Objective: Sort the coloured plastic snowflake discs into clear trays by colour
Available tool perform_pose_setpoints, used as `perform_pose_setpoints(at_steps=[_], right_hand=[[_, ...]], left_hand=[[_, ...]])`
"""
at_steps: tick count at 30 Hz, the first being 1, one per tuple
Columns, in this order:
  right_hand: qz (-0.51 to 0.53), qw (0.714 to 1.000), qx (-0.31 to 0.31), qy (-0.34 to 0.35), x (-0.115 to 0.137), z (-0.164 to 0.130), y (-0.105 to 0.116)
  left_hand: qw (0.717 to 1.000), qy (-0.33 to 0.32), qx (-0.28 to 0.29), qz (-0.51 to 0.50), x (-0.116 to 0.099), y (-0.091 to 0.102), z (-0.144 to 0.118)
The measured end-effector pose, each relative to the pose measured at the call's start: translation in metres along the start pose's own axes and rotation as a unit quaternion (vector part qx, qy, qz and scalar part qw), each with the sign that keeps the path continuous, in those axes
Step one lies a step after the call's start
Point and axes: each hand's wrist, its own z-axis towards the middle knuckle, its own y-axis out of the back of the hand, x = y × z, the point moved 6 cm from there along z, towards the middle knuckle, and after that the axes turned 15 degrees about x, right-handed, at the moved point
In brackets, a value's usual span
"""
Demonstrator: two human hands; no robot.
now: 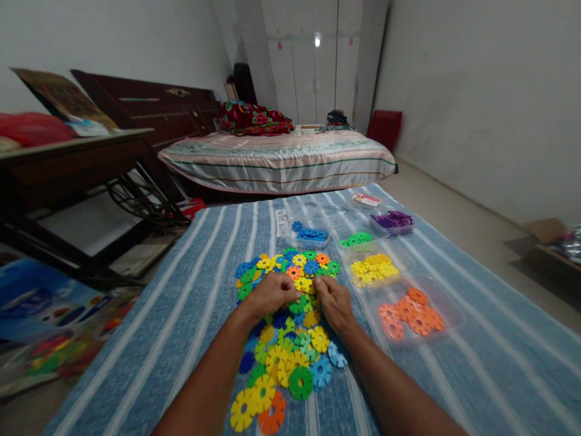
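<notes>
Bare striped cloth (190, 315) lies left; sorting trays (449, 315) crowd the right.

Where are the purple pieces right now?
In the head view, the purple pieces sit in a clear tray at the far right of the striped blue cloth, just beyond the green pieces and the yellow pieces.
</notes>
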Motion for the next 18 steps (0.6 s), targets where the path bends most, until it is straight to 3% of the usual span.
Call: perform_pose_setpoints(at_steps=[5,12,15,18], right_hand=[[0.002,1.0,0.003,0.005,0.001,0.001,-0.001],[0.014,1.0,0.008,-0.013,0.0,0.0,0.0],[0.012,1.0,0.009,-0.006,0.0,0.0,-0.001],[0.006,1.0,0.01,0.002,0.0,0.001,-0.002]], left_hand=[[0.999,0.014,-0.019,-0.034,-0.025,0.01,0.023],[0.966,-0.049,-0.15,-0.205,-0.095,0.021,0.076],[0.959,-0.059,-0.179,-0.211,-0.102,0.023,0.086],[0.957,-0.058,-0.192,-0.208,-0.093,0.026,0.087]])
